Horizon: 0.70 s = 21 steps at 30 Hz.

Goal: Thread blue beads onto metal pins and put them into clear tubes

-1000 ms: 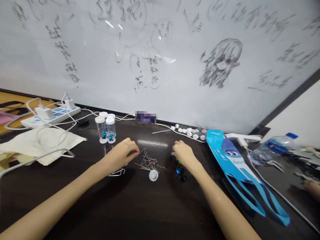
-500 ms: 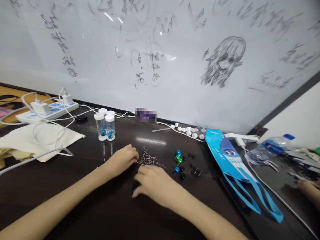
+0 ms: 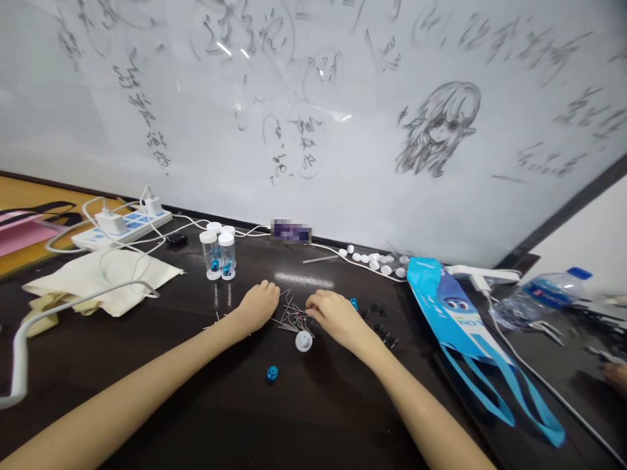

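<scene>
Rods of thin, partly bent silver metal [image 3: 292, 316] lie jumbled between the bare left hand [image 3: 259, 305] and right hand [image 3: 334, 314], both curled; their grip I cannot tell. Pinching one free end should avoid nudging the round white cap [image 3: 304, 341].

Here's the whiteboard [image 3: 220, 170], scrawled with writing [image 3: 308, 140], light [image 3: 224, 49] glinting off it! Below it stretches a glossy dark tabletop [image 3: 196, 418]; at its lower left, a yellow surface [image 3: 19, 189]; right of it, pale wall [image 3: 588, 225].
</scene>
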Each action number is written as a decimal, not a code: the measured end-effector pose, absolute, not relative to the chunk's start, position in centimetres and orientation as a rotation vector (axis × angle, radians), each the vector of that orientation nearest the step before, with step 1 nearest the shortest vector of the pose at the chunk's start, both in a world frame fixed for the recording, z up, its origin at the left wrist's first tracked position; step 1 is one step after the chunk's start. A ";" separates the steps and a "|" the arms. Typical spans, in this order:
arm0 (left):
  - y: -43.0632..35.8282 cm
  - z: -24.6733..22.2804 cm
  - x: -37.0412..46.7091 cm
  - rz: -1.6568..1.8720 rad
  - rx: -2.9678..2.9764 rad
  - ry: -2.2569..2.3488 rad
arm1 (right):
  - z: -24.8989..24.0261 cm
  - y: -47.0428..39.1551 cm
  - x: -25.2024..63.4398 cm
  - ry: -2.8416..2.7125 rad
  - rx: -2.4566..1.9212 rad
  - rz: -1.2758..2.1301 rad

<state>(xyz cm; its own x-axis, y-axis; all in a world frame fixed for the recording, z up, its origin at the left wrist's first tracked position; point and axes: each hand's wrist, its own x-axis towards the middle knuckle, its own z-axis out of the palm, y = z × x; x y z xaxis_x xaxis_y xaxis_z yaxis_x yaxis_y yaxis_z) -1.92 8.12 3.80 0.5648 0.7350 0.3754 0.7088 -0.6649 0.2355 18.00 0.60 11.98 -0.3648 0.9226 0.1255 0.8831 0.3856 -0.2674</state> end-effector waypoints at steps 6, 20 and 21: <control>6.8 6.5 -1.6 0.821 2.569 1.183 | 11.2 1.0 17.6 -2.136 -1.460 0.503; 0.8 7.8 -8.0 0.788 2.220 1.080 | 11.4 -2.7 13.9 -2.004 -1.061 1.295; 0.8 7.2 -8.8 0.779 2.238 1.107 | 11.5 -2.9 13.9 -2.030 -1.058 1.319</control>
